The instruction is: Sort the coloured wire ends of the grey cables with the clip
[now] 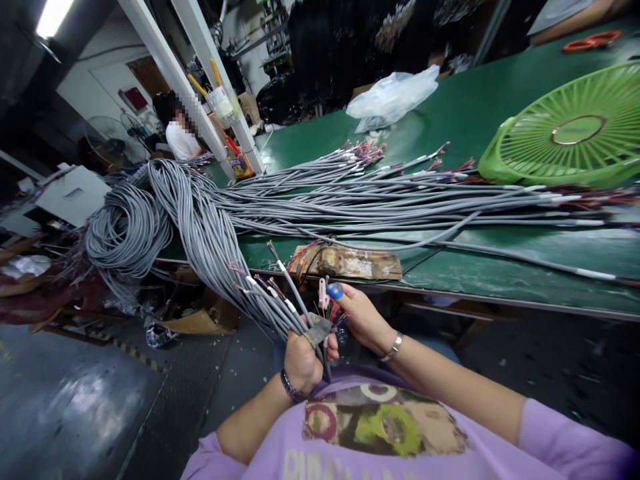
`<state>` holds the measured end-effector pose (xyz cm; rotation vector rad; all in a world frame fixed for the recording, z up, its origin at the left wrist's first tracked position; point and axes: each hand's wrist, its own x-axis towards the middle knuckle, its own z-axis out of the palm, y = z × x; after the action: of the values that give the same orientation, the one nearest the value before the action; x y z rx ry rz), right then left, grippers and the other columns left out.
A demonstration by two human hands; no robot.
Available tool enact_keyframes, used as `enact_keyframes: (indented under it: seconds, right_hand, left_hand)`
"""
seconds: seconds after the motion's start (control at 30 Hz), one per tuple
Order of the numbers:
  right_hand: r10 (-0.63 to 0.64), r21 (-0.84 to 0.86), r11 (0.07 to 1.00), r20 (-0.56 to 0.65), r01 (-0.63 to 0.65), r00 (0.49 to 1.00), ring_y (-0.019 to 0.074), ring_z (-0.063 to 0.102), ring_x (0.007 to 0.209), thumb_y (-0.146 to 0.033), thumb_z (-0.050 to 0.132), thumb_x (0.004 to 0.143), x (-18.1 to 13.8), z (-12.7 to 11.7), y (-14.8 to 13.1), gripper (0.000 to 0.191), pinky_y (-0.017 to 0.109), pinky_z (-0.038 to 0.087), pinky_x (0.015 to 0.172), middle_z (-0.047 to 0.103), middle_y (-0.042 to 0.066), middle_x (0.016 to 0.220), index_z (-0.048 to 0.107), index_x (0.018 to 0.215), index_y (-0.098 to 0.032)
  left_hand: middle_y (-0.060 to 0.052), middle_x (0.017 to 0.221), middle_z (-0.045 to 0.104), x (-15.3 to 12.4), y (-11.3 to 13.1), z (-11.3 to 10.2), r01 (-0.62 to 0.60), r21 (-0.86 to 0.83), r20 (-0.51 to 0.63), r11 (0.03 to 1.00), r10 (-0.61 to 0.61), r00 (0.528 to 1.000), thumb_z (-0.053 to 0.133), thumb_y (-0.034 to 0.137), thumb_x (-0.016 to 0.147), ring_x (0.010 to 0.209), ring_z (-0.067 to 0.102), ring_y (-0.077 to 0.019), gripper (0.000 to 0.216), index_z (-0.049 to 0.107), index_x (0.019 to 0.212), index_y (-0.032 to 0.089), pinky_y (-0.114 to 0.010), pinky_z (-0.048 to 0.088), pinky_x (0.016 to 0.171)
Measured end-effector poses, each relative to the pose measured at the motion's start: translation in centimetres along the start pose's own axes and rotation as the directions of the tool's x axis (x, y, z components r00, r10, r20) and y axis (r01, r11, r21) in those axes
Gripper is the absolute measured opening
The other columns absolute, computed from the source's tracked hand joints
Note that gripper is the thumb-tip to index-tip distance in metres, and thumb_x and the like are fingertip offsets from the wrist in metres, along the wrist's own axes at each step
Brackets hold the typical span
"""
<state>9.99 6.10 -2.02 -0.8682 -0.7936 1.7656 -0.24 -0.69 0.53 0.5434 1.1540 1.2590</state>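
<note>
My left hand (301, 360) is closed in a fist around a bundle of grey cables (260, 293) that droop off the table edge, their ends showing thin coloured wires. My right hand (361, 319) is close beside it, fingers pinched on the fine wire ends of one cable (327, 297); its fingertips carry blue and pink covers. Both hands hover just in front of the green table (480, 273), near a worn wooden block (350, 263) on its edge.
Many more grey cables (400, 200) stretch across the table and hang in coils (127, 230) at left. A green plastic basket (570, 130) lies at right, a plastic bag (393, 97) at the back. Another person (181, 137) sits far left behind white posts.
</note>
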Motion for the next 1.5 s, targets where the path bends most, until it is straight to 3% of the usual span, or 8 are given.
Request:
enact_keyframes:
  seconds: [0.1, 0.23, 0.33, 0.57, 0.8, 1.0, 1.2, 1.5]
  right_hand:
    - [-0.038, 0.012, 0.999, -0.062, 0.038, 0.997, 0.0085, 0.038, 0.047, -0.055, 0.069, 0.066, 0.3, 0.0, 0.4, 0.039, 0.024, 0.032, 0.048, 0.05, -0.003, 0.054, 0.055, 0.064, -0.018]
    - [0.137, 0.155, 0.977, 0.062, -0.145, 0.989, 0.012, 0.047, 0.051, -0.06, 0.064, 0.068, 0.5, 0.5, 0.1, 0.044, 0.026, 0.038, 0.051, 0.058, 0.002, 0.059, 0.06, 0.069, -0.017]
    - [0.22, 0.25, 0.94, 0.077, -0.232, 0.973, 0.0126, 0.051, 0.053, -0.056, 0.067, 0.068, 0.7, 0.8, -0.3, 0.041, 0.026, 0.041, 0.053, 0.063, 0.004, 0.064, 0.064, 0.073, -0.015]
    - [0.214, 0.332, 0.919, 0.031, -0.212, 0.976, 0.0106, 0.052, 0.052, -0.047, 0.068, 0.072, 0.9, 1.0, -0.1, 0.033, 0.023, 0.043, 0.051, 0.064, 0.004, 0.064, 0.067, 0.07, -0.014]
    - [0.253, 0.383, 0.879, 0.134, -0.286, 0.958, 0.0108, 0.054, 0.054, -0.047, 0.06, 0.079, 0.4, 0.5, 0.0, 0.031, 0.022, 0.046, 0.05, 0.064, 0.003, 0.068, 0.065, 0.077, -0.017]
    - [0.164, 0.29, 0.935, 0.152, -0.203, 0.975, 0.0098, 0.055, 0.059, -0.037, 0.069, 0.074, 0.3, -0.1, -0.2, 0.023, 0.02, 0.044, 0.051, 0.064, 0.002, 0.073, 0.066, 0.081, -0.016]
    - [0.169, 0.201, 0.959, 0.159, -0.2, 0.973, 0.0091, 0.051, 0.052, -0.048, 0.069, 0.07, 0.1, 0.1, -0.6, 0.034, 0.021, 0.04, 0.048, 0.061, 0.001, 0.063, 0.065, 0.075, -0.015]
    - [0.193, 0.297, 0.931, 0.097, -0.214, 0.976, 0.0111, 0.057, 0.058, -0.041, 0.075, 0.066, 0.7, 0.4, -0.4, 0.029, 0.024, 0.045, 0.058, 0.07, 0.007, 0.074, 0.069, 0.075, -0.014]
  left_hand:
    - [0.002, 0.043, 0.054, 0.3, -0.2, 0.0, 0.003, -0.006, 0.001, 1.0, -0.003, 1.0, 0.072, 0.044, 0.06, 0.032, 0.044, -0.0066, 0.034, 0.053, 0.063, 0.016, -0.018, 0.032, 0.034]
    - [0.002, 0.042, 0.054, 0.6, -0.5, -0.1, 0.012, -0.02, 0.016, 1.0, -0.012, 1.0, 0.072, 0.041, 0.061, 0.033, 0.043, -0.0061, 0.031, 0.054, 0.063, 0.015, -0.017, 0.032, 0.034]
    - [0.002, 0.042, 0.054, 0.8, -0.8, -0.3, 0.017, -0.026, 0.027, 1.0, -0.016, 1.0, 0.071, 0.039, 0.062, 0.033, 0.044, -0.0061, 0.029, 0.055, 0.062, 0.015, -0.017, 0.033, 0.035]
    - [0.002, 0.042, 0.055, 0.7, -1.1, -0.4, 0.05, -0.015, 0.013, 0.999, -0.049, 0.999, 0.072, 0.037, 0.06, 0.033, 0.045, -0.0064, 0.028, 0.055, 0.062, 0.015, -0.017, 0.034, 0.035]
    - [0.002, 0.042, 0.055, 0.0, -0.8, -0.7, 0.05, -0.003, 0.024, 0.999, -0.05, 0.998, 0.072, 0.038, 0.058, 0.031, 0.044, -0.007, 0.03, 0.053, 0.065, 0.015, -0.017, 0.032, 0.033]
    - [0.002, 0.042, 0.055, -0.2, -0.4, -1.1, 0.033, -0.018, 0.042, 0.999, -0.032, 0.999, 0.073, 0.041, 0.06, 0.031, 0.045, -0.0078, 0.033, 0.052, 0.065, 0.016, -0.017, 0.032, 0.032]
    - [0.003, 0.042, 0.054, 0.5, -0.1, -0.8, 0.039, -0.03, 0.046, 0.999, -0.038, 0.998, 0.074, 0.044, 0.06, 0.032, 0.044, -0.0071, 0.036, 0.051, 0.067, 0.016, -0.017, 0.032, 0.034]
    - [0.003, 0.043, 0.054, 1.1, -0.6, -0.7, 0.057, -0.025, 0.041, 0.998, -0.056, 0.998, 0.072, 0.042, 0.06, 0.032, 0.044, -0.0071, 0.033, 0.053, 0.066, 0.016, -0.018, 0.032, 0.033]
